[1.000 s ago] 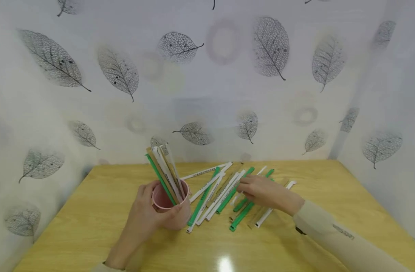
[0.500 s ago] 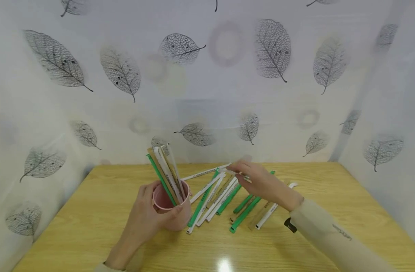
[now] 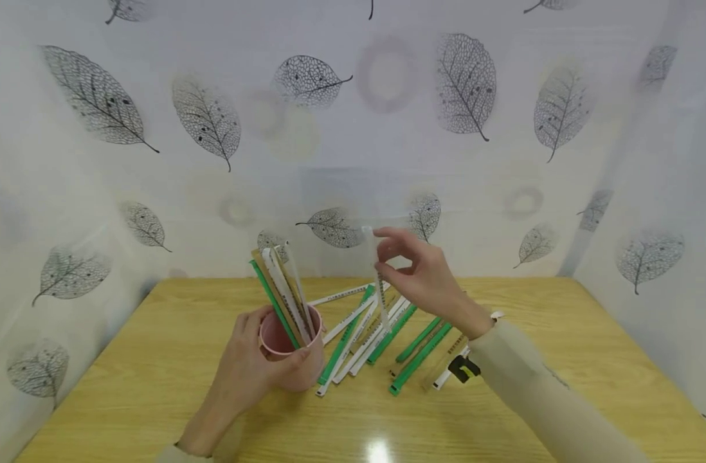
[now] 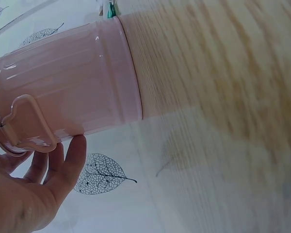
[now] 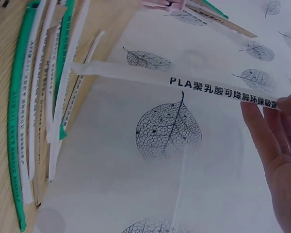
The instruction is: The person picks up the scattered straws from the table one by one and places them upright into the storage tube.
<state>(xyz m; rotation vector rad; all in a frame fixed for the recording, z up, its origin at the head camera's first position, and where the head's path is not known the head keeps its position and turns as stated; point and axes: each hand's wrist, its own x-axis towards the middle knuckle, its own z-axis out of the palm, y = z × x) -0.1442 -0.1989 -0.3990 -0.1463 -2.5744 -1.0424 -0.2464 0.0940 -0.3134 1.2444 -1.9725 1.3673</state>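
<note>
A pink metal cup (image 3: 298, 366) with a small wire handle (image 4: 31, 124) stands on the table, several paper-wrapped straws (image 3: 280, 289) in green, brown and white leaning inside it. My left hand (image 3: 245, 360) grips its near left side, thumb along the front and fingers round the back. In the head view my right hand (image 3: 425, 276) pinches a white wrapped straw (image 3: 380, 283) near its upper end and holds it nearly upright above the pile. Black "PLA" print shows on that straw in the right wrist view. Below lie several loose wrapped straws (image 3: 411, 360), green, white and brown.
The wooden table (image 3: 156, 386) reaches a back wall (image 3: 353, 148) covered in pale leaf-print sheeting, which also hangs at both sides. Some loose straws lie close to the cup's right side; others spread beneath the right forearm.
My right hand has picked a white wrapped straw out of the pile, moved up and left, and turned it from slanted to nearly upright. The left hand and cup have stayed in place.
</note>
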